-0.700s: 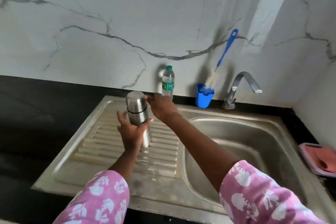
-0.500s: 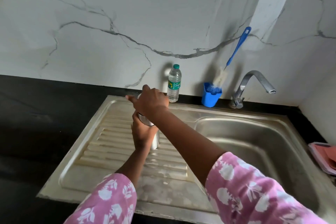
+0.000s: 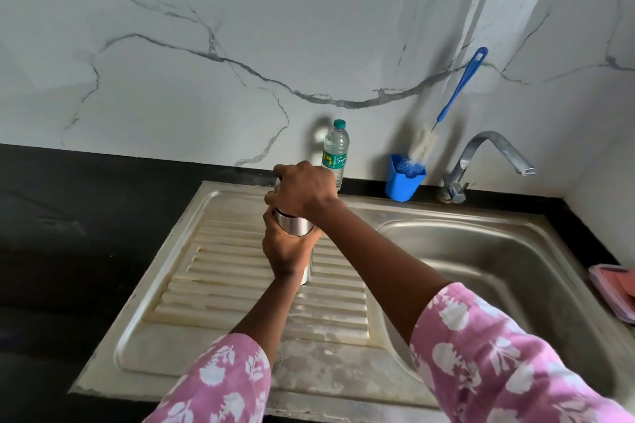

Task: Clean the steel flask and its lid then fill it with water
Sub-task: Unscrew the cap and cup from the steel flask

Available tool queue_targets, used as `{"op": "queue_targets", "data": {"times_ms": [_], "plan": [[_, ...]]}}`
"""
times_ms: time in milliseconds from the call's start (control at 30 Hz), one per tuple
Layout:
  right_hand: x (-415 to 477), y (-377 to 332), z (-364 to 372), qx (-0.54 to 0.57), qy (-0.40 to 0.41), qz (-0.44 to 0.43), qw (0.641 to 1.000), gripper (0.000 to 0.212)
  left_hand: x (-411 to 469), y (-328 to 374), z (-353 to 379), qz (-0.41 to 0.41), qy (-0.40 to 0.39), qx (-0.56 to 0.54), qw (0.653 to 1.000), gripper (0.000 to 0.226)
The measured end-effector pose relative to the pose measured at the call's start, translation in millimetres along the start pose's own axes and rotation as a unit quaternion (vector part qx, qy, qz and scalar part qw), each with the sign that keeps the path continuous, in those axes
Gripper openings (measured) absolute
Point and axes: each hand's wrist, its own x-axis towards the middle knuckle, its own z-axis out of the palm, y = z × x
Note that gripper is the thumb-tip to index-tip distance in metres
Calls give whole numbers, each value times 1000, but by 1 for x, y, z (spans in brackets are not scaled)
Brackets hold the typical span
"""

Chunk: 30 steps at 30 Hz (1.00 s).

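The steel flask [image 3: 298, 226] stands upright on the ribbed drainboard [image 3: 220, 288] of the steel sink. My left hand [image 3: 287, 249] grips its body from the near side. My right hand [image 3: 304, 189] is clamped over the top, fingers curled round the lid, which is almost wholly hidden under the palm. Only a short band of bare steel shows between the two hands, plus a strip near the base.
A plastic water bottle [image 3: 336, 149] stands at the wall behind the flask. To its right, a blue cup [image 3: 402, 182] holds a blue-handled bottle brush [image 3: 457, 93]. The tap [image 3: 481, 161] overhangs the sink basin [image 3: 498, 264]. A pink container [image 3: 615, 292] sits at the far right.
My right hand moved from beside the flask's top onto the lid and closed over it. My left hand kept its hold on the body.
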Motion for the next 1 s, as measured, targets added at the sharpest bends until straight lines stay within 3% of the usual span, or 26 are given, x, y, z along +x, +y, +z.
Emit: {"op": "queue_targets", "data": {"times_ms": [133,267,333,433,533,600,667,733,800,867,1000], "plan": [[2,10,-5,6,-4,-36,999,34,7,1,-1,12,-12,4,1000,77],[6,20,-22,-7,-30,-125,992,30,21,2,-6,38,-78,-36,996,72],[13,27,-37,10,-92,-151,984,28,26,4,-7,43,-118,-56,990,64],[17,36,-61,51,-248,-154,955,36,31,7,-5,68,-167,-43,983,62],[18,44,-69,72,-312,-147,936,46,34,6,-4,99,-180,-6,979,61],[20,45,-69,159,-277,-101,942,37,35,6,-3,107,-182,1,977,64],[24,45,-67,162,-173,-34,971,16,35,6,-3,109,-174,1,979,65],[22,40,-67,102,-142,61,983,52,36,6,-3,109,-165,6,980,67],[14,34,-64,116,-199,137,963,73,36,4,-2,108,-159,13,981,69],[10,29,-56,119,-218,153,956,70,37,3,-1,108,-158,17,981,69],[15,25,-50,105,-150,101,978,41,38,3,-4,110,-149,15,983,70]]}}
